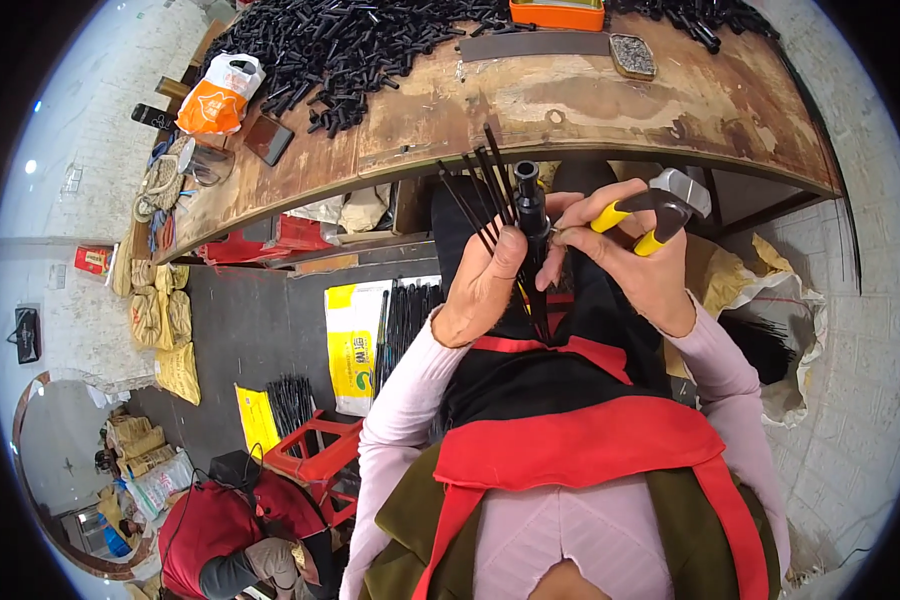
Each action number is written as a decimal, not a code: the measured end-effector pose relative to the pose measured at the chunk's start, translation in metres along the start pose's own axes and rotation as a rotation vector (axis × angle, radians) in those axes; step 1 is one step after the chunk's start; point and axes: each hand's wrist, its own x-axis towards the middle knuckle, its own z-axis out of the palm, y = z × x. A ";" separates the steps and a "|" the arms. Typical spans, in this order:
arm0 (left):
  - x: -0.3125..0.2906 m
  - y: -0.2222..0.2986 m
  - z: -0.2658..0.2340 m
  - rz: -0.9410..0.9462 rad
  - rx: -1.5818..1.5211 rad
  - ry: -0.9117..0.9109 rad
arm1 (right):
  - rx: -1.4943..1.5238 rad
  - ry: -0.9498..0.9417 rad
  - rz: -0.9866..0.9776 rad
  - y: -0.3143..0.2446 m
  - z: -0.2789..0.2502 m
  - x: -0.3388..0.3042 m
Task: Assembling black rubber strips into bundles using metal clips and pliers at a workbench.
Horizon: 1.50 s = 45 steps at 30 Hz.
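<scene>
My left hand (487, 277) is closed around several thin black rods (489, 178) and a thicker black tubular fitting (530, 202) with a round open top. They stand roughly upright above my lap, just in front of the bench edge. My right hand (625, 245) is closed on pliers (682, 196) with a silver metal head and black-and-yellow handles. Its thumb and forefinger pinch together at the side of the fitting, around a small metal pin (555, 231). The fingers of both hands nearly meet there. The lower ends of the rods run down between my legs.
On the wooden bench (560, 110) lie a heap of black tubular pieces (340, 45), an orange tin (558, 14), a tray of small metal bits (633, 56), a phone (269, 140) and a glass mug (205, 163). A person (235, 530) sits lower left beside a red stool (315, 460).
</scene>
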 end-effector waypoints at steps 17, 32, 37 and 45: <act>0.001 0.002 -0.002 -0.022 -0.035 0.015 | -0.072 -0.132 -0.102 0.000 -0.003 0.010; 0.004 -0.002 -0.006 -0.046 -0.207 -0.002 | -0.374 -0.151 0.159 -0.020 -0.011 0.030; 0.011 -0.007 -0.013 -0.028 -0.227 -0.022 | -0.553 -0.233 0.540 -0.051 -0.021 0.021; 0.008 -0.013 -0.015 -0.021 -0.220 -0.045 | -0.688 -0.430 0.757 -0.072 -0.024 0.009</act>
